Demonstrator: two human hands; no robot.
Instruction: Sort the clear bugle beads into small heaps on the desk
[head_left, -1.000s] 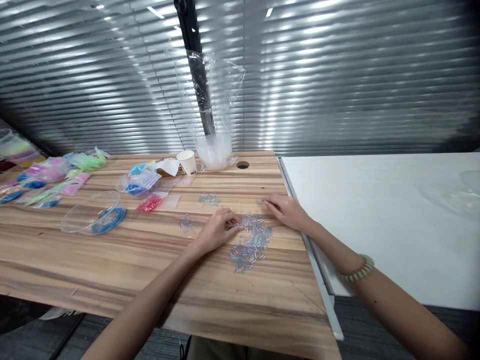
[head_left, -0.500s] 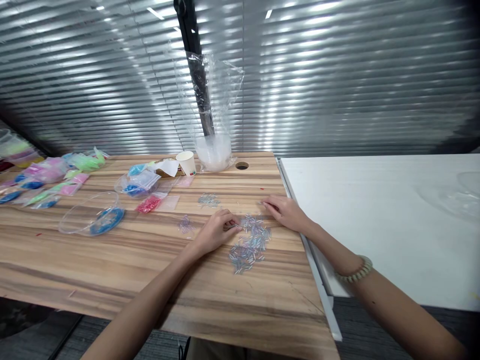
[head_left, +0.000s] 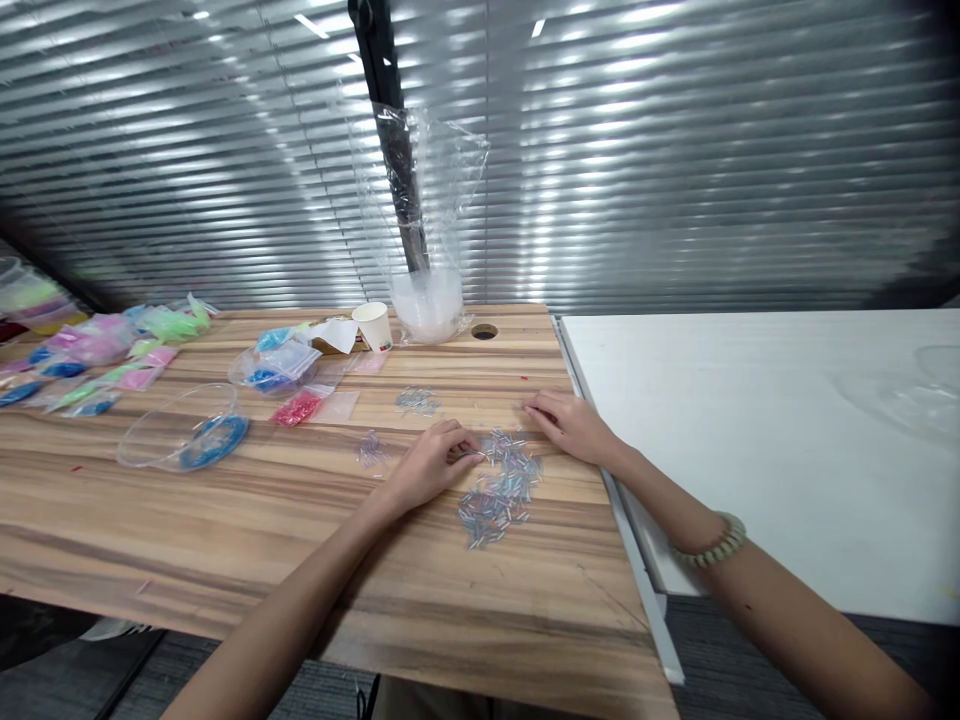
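A loose pile of small clear, iridescent tube beads [head_left: 499,490] lies on the wooden table. At its upper left edge is my left hand [head_left: 435,462], thumb and index finger pinched by a bead; whether they grip it is too small to make out. Right of the pile's top, my right hand [head_left: 571,428] rests low over the wood with its fingertips together, and anything between them is hidden. Two smaller bead groups lie apart: silvery beads [head_left: 418,401] beyond my left hand, and pale purple beads [head_left: 370,450] to its left.
A clear round container [head_left: 180,425] with blue contents, a red bead packet [head_left: 298,408] and a paper cup [head_left: 373,326] stand to the left. A plastic-wrapped white tub [head_left: 429,304] is at the back. Colourful packets [head_left: 97,340] lie far left. A white table [head_left: 750,420] adjoins on the right.
Both hands and the bead groups look the same as before. Under the table at the lower left, part of a shoe has come into view.
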